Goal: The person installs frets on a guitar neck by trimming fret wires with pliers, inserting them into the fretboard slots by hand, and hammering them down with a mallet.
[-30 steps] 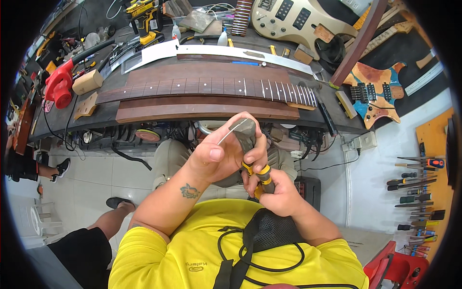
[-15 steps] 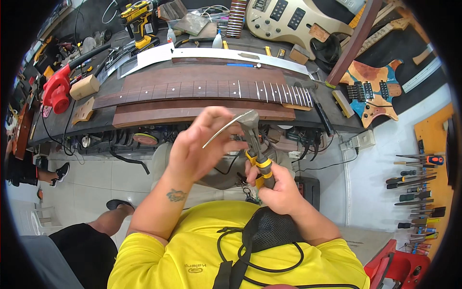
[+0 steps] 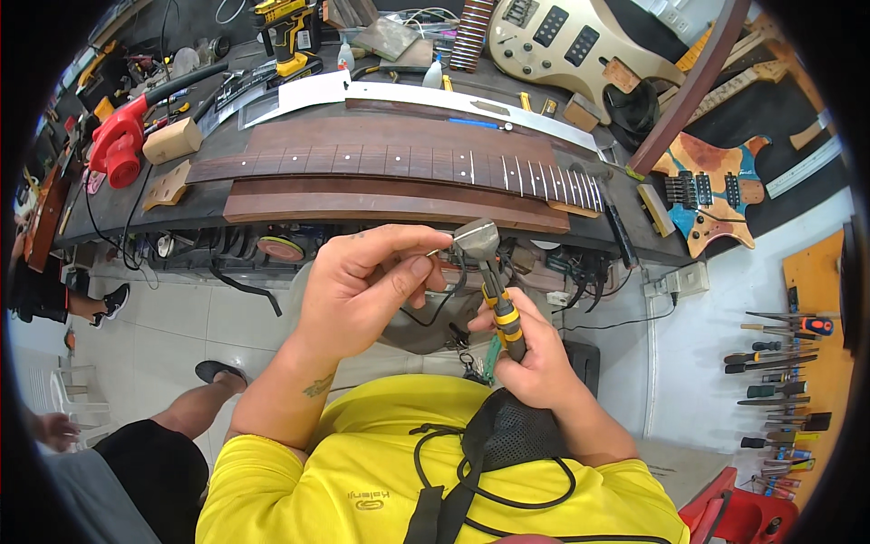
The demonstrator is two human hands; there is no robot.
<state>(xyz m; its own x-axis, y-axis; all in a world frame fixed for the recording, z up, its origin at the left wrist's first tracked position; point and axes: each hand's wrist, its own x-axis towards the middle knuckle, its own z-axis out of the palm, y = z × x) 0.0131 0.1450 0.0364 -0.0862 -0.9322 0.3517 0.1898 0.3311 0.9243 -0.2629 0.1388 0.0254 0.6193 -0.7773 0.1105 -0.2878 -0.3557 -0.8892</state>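
My left hand (image 3: 358, 290) is closed, thumb and forefinger pinching a thin silvery fret wire (image 3: 435, 252). Held in my right hand (image 3: 535, 358) are wide-jawed pliers (image 3: 478, 241) with yellow and black handles. The jaws meet the wire just right of my left fingertips; how firmly they grip it I cannot tell. Beyond my hands, a guitar neck (image 3: 381, 163) lies lengthwise on the bench over reddish-brown boards (image 3: 362, 204). Bright frets sit in the right part of its dark fingerboard, while the left part shows bare slots and dots.
A red blower (image 3: 118, 150) and a wooden block (image 3: 172, 141) stand at the bench's left. A yellow drill (image 3: 288, 41), glue bottles and a cream guitar body (image 3: 571, 45) are farther back. At right, a blue-and-wood guitar (image 3: 711, 186) leans near wall-hung files. Another person's leg (image 3: 195, 408) shows at lower left.
My left fingers have closed into a pinch close to the jaws, where the long wire stuck out before. The pliers have shifted slightly right and down. The view has turned a little.
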